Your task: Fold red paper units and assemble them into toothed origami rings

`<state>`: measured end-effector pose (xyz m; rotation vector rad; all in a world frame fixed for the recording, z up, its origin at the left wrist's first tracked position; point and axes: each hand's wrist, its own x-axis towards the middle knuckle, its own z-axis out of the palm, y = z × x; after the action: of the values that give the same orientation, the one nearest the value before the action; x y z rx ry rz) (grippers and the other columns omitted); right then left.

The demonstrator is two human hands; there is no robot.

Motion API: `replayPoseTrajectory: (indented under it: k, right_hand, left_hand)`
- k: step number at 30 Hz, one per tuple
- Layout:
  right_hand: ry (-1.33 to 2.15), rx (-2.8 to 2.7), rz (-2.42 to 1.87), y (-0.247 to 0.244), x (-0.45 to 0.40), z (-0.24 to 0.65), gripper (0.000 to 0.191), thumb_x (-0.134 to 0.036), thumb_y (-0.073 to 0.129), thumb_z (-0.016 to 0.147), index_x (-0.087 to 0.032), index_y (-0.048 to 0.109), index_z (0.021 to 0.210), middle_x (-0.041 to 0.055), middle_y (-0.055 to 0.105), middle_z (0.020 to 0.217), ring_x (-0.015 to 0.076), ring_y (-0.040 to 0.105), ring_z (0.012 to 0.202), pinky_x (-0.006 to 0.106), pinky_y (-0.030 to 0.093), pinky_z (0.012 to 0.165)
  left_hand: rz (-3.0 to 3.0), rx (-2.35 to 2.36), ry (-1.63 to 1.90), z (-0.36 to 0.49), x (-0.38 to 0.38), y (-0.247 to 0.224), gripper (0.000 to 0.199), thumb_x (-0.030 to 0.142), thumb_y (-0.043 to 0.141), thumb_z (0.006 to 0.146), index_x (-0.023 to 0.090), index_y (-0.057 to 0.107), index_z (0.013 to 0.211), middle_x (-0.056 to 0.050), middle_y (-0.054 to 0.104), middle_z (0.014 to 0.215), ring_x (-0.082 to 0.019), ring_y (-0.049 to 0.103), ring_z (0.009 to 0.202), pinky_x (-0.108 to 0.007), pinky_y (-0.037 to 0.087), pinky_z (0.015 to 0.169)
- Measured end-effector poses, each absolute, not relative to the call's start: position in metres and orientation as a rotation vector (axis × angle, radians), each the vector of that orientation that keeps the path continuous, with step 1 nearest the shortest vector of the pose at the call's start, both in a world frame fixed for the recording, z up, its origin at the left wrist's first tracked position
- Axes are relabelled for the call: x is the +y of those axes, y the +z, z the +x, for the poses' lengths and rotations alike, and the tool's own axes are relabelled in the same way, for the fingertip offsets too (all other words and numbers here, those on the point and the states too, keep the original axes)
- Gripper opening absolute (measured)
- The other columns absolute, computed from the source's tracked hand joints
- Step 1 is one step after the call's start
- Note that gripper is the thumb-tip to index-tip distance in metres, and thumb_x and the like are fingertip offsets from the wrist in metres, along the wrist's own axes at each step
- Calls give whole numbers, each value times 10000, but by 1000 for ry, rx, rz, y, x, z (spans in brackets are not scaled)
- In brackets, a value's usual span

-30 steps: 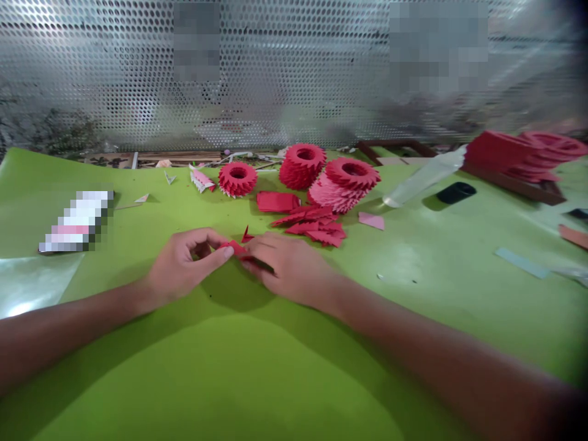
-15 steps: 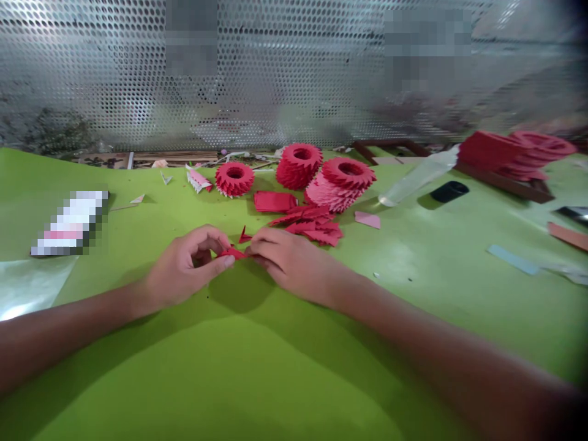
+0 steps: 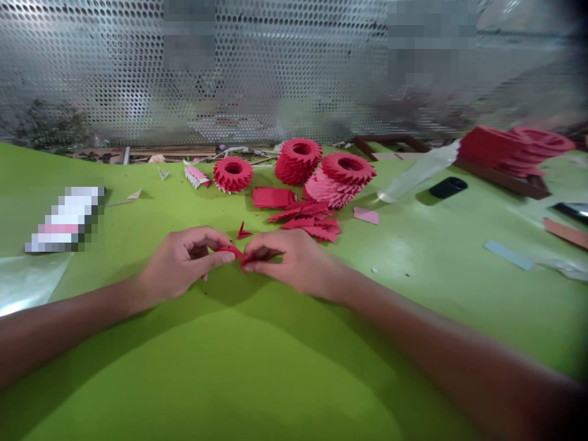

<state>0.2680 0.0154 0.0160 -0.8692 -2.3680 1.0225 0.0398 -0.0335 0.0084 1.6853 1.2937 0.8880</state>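
Observation:
My left hand [image 3: 190, 260] pinches a small folded red paper piece [image 3: 233, 250] between thumb and fingers. Close against it on the right, my right hand [image 3: 285, 257] grips another bit of red folded paper [image 3: 244, 263], and the two pieces meet between my fingertips. A loose red folded piece [image 3: 243, 231] stands on the green surface just beyond my hands. Behind my right hand lies a heap of red folded strips [image 3: 312, 220], with a red paper stack [image 3: 274, 197] beside it. Farther back are red ring-shaped paper stacks [image 3: 233, 174].
A blurred-out phone-like object [image 3: 67, 220] lies at the left. Toward the right are a clear glue bottle [image 3: 418, 171], a black cylinder [image 3: 449, 187], a pink scrap [image 3: 366, 215] and a pale blue strip [image 3: 509, 255]. Red paper fills a brown tray [image 3: 505, 177] at the back right.
My right hand has turned and its fingertips have dropped slightly, so more of the red paper in them shows. The view has shifted a little.

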Motion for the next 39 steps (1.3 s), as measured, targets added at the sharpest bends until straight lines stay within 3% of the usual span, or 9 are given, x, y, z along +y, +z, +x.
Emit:
replayPoseTrajectory:
  k: [4,8,13,16,20,29,35,39]
  right_hand:
    - [721,-2626,-793,17,21,271,147,-218,695,888,-200,757,1020,53,767,1022,198,709,899,343,532,837]
    - [596,-2628,-815,20,21,274,154,-198,676,900,-215,757,1031,39,776,1019,187,718,897,325,539,843]
    - [411,-2342,-656,21,15,274,127,-237,654,916,-197,746,993,31,787,937,157,723,807,283,567,739]
    - [319,-2218,-470,23,9,272,79,-201,666,896,-200,738,929,14,787,861,132,709,723,264,569,697]
    - [292,-2246,-446,27,3,271,109,-229,636,916,-240,741,888,-3,781,806,131,703,686,282,568,712]
    - [285,-2330,-513,24,4,273,161,-271,595,945,-257,753,919,1,787,837,145,720,730,298,576,725]
    - [163,-2308,-374,21,7,269,129,-218,638,931,-217,764,905,15,795,866,139,726,764,285,576,751]
    - [320,-2258,-488,16,5,265,79,-244,703,893,-227,775,918,17,797,891,148,728,778,282,580,736]
  left_hand:
    - [1699,1323,870,39,-33,8,311,458,732,825,165,735,929,-1,668,630,-84,515,452,-167,368,389]
    - [1776,1337,880,37,-35,4,298,443,727,841,188,773,989,-36,743,719,-103,573,482,-190,412,417]
    - [2041,1342,1030,34,-39,1,207,379,677,897,209,794,915,-18,753,675,-103,580,440,-188,362,357]
    - [2210,1294,1125,32,-41,-1,176,322,663,910,201,786,881,-14,761,680,-105,622,463,-183,401,368]
    - [2248,1297,1118,32,-43,0,152,310,673,907,208,783,885,-18,779,732,-130,691,560,-196,483,441]
    - [2141,1365,1049,34,-44,4,210,377,657,890,224,783,821,-28,779,721,-146,678,547,-213,455,427]
    - [2192,1288,1045,35,-43,4,159,315,664,893,210,781,873,-27,788,747,-138,688,560,-210,494,455]
    - [2104,1267,1023,37,-42,5,149,296,666,894,195,776,892,-28,781,745,-124,671,543,-193,485,438]
